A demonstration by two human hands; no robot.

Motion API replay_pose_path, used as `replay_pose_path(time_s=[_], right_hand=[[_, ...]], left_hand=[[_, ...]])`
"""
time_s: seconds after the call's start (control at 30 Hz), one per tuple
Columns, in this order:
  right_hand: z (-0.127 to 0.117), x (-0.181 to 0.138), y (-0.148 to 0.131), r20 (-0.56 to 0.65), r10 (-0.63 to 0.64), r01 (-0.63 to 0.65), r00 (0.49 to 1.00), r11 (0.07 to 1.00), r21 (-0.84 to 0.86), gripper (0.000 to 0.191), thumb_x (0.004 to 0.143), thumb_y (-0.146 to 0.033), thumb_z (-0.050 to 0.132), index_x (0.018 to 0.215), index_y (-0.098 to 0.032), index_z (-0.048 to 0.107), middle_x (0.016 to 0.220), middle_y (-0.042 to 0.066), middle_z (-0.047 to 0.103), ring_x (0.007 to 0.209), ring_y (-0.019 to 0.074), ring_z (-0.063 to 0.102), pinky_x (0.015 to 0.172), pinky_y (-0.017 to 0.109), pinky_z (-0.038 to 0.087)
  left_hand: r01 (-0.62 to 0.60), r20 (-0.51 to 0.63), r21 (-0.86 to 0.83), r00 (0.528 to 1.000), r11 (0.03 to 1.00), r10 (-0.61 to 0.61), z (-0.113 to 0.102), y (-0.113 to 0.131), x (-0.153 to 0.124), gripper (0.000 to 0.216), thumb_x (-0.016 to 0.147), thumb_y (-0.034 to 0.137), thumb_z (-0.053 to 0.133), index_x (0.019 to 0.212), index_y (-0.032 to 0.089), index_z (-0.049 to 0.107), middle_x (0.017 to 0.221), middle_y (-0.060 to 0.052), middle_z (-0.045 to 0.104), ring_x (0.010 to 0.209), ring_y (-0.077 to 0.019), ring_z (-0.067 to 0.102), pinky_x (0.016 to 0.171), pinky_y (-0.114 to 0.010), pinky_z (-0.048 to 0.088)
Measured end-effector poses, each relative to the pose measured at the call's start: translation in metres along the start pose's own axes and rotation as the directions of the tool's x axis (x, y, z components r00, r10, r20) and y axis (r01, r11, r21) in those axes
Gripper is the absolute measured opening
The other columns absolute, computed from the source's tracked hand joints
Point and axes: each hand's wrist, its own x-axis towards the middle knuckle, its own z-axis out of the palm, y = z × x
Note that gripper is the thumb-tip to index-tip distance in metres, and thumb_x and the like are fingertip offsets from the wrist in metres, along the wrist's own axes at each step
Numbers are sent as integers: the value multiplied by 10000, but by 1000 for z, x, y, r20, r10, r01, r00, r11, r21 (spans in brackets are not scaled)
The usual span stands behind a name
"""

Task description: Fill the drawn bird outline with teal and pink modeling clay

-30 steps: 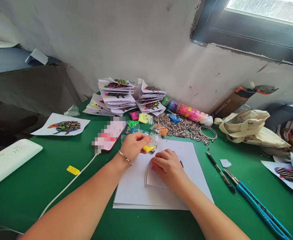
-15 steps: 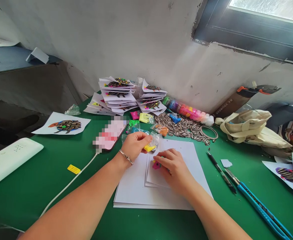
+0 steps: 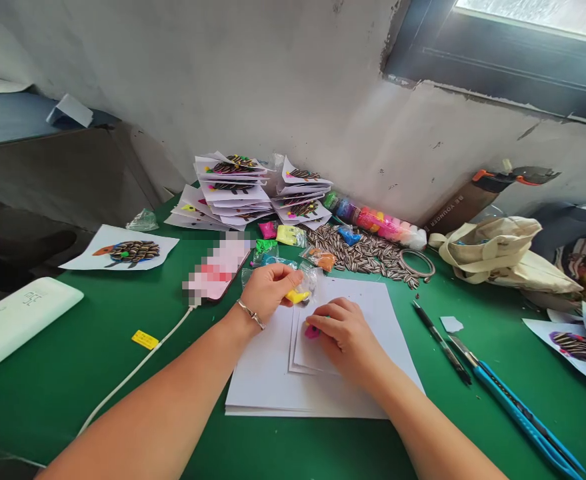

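Note:
My left hand point(image 3: 267, 293) is closed in a pinch on a clear plastic bag of yellow clay point(image 3: 297, 296), held above the paper. Under my right hand point(image 3: 350, 337) lies a small white card point(image 3: 310, 357) bearing a flat pink clay shape point(image 3: 312, 332) with a dark spot. The right fingers are curled together, their tips at the upper edge of the pink shape; anything between them is too small to make out. Beneath the card rests a stack of larger white sheets point(image 3: 267, 395).
Behind my hands lie bagged clay point(image 3: 293, 235), a heap of striped sunflower seeds point(image 3: 373, 257) and stacked seed pictures point(image 3: 237, 190). To the left are a phone point(image 3: 217, 270) with a cable and a white power bank point(image 3: 27, 323). A pen point(image 3: 440, 343) and blue-handled cutter point(image 3: 517, 407) lie right.
The right fingertips have shifted slightly over the pink clay, covering the green and yellow bits seen near them before. The left hand keeps its hold on the bag. The whole view has shifted slightly.

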Motion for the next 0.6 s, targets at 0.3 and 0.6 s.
replay_pose_path(time_s=[0.3, 0.6], right_hand=[[0, -1, -1, 32, -5, 6, 999, 999, -54, 174, 847, -113, 564, 846, -238, 685, 838, 41, 678, 841, 207, 495, 762, 360, 362], [-1, -2, 0, 43, 9, -8, 999, 1000, -29, 215, 860, -84, 504, 842, -224, 666, 777, 29, 659, 792, 185, 493, 784, 350, 355]], left_hand=[[91, 35, -43, 995, 995, -90, 5, -10, 1, 349, 588, 441, 785, 609, 153, 589, 613, 27, 544, 595, -118, 554, 544, -242, 509], [142, 65, -67, 988, 988, -138, 10, -19, 2, 341, 553, 408, 809, 563, 145, 592, 588, 22, 541, 566, -103, 526, 603, -268, 529]])
